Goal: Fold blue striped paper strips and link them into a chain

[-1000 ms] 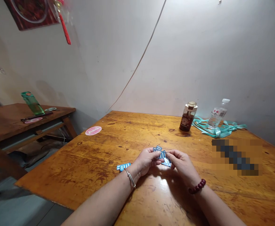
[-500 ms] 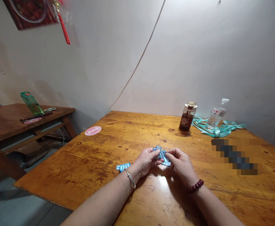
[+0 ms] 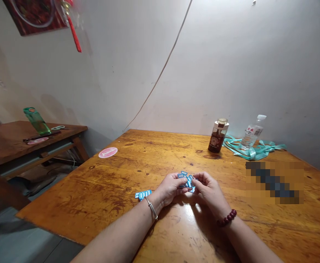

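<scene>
Several small blue-and-white rectangular pieces (image 3: 184,173) are gathered between my two hands, just above the wooden table (image 3: 160,149). My left hand (image 3: 171,187), with a silver bangle at the wrist, pinches pieces between thumb and fingers. From the right, my right hand (image 3: 207,188) closes thumb and fingers on pieces of the same bunch; a dark red bead bracelet (image 3: 228,218) circles that wrist. Fingers partly cover the bunch, and whether the pieces are joined I cannot tell. Another pile of blue-and-white pieces (image 3: 143,195) lies on the table, left of my left wrist.
A bottle of dark liquid (image 3: 216,140) stands at the back right. Beside it are a clear water bottle (image 3: 252,135) and a turquoise ribbon (image 3: 258,153). A pink round sticker (image 3: 108,152) is at left. A pixelated dark object (image 3: 275,182) lies at right.
The fingers of my right hand have shifted slightly to the left, closer to my left hand. The pieces between my hands have turned a little. The pile on the table stays put.
</scene>
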Demonstrator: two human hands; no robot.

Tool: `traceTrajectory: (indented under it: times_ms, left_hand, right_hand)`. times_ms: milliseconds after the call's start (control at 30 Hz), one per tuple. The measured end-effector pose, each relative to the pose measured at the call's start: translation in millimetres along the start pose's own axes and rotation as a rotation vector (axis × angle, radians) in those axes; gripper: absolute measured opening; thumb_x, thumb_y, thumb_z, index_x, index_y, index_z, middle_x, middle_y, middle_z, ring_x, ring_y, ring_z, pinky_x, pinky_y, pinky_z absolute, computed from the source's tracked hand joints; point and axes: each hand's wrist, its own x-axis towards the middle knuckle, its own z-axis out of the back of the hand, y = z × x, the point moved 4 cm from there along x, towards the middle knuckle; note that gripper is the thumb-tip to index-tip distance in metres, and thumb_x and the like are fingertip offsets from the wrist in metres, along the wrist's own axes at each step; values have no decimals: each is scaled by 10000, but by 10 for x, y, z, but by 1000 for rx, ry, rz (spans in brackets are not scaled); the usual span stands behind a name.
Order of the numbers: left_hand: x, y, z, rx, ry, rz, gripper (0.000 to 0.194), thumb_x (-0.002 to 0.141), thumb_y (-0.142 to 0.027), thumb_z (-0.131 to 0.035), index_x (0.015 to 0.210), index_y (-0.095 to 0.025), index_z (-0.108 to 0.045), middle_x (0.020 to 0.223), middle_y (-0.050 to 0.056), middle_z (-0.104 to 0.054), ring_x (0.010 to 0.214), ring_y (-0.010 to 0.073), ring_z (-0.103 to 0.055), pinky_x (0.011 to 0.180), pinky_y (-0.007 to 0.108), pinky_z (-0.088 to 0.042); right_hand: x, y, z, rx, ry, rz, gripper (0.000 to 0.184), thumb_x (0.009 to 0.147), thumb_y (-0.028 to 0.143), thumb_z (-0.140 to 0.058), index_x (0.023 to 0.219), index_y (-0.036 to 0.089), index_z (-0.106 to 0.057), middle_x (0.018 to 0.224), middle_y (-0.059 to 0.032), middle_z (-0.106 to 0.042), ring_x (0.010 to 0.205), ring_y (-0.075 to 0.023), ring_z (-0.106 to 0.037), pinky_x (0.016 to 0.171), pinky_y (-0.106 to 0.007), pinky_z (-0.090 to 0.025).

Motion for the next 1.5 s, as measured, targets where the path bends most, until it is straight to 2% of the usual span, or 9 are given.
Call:
traceTrajectory:
  times_ms: [100,267,467,633,900,1233,1333,1400,1500]
  left_hand:
    - [11,7,3,6,0,-2,258,621,-216,-641,853,-110,-600,875,80,-596,703,101,-574,653,180,-457]
    - [8,12,-1,25,2,-1,259,607,-209,-652,845,-120,-601,868,64,-594,681,84,-570,624,159,-452]
    - [-19,-8,-7,36,-1,-12,299,588,-238,-669,848,-111,-596,820,68,-606,626,80,-570,585,167,-449]
    - [-30,3,-3,-15,24,17,283,633,-266,-634,867,-114,-584,849,79,-602,640,90,-579,598,178,-456]
    - [-43,-25,-16,-10,22,2,247,596,-225,-668,798,-111,-585,788,51,-583,677,98,-571,629,187,-452]
    - [12,70,40,-172,11,44,214,657,-207,-611,842,-119,-551,875,77,-595,760,144,-599,567,151,-456]
    - [33,65,77,-212,-27,40,213,676,-205,-591,862,-119,-535,865,81,-602,730,134,-603,572,163,-470]
    - [41,50,105,-231,-78,37,193,685,-204,-582,850,-122,-524,820,70,-606,694,123,-605,572,171,-477]
    - [43,30,128,-240,-129,42,164,695,-204,-574,825,-119,-520,768,59,-606,679,117,-604,573,169,-479]
  right_hand:
    - [3,4,0,32,21,-3,224,696,329,-548,846,170,-500,714,-7,-545,570,-106,-496,516,-225,-409]
    - [18,-8,66,-94,-51,25,294,701,353,-541,930,177,-483,634,15,-518,540,-112,-492,493,-230,-399]
    - [32,-46,41,-93,8,14,314,682,395,-550,889,160,-547,676,-16,-559,582,-120,-506,512,-227,-397]
    - [18,2,35,-71,3,9,320,676,416,-554,878,169,-527,612,17,-521,518,-101,-466,466,-210,-368]
    - [-28,104,-22,-101,32,60,249,688,401,-541,763,165,-544,685,-20,-570,615,-136,-521,563,-245,-412]
    - [-68,114,-6,-265,-115,190,133,710,315,-525,670,188,-517,651,-11,-539,596,-131,-486,560,-246,-389]
    - [-57,114,14,-207,-119,174,147,705,329,-524,669,189,-499,626,3,-517,564,-119,-466,532,-233,-381]
    - [-40,108,39,-127,-127,143,151,704,336,-522,715,188,-492,619,13,-497,551,-112,-457,509,-223,-378]
    - [-14,85,73,-40,-128,101,237,706,311,-512,914,200,-484,589,38,-461,518,-104,-440,481,-215,-378]
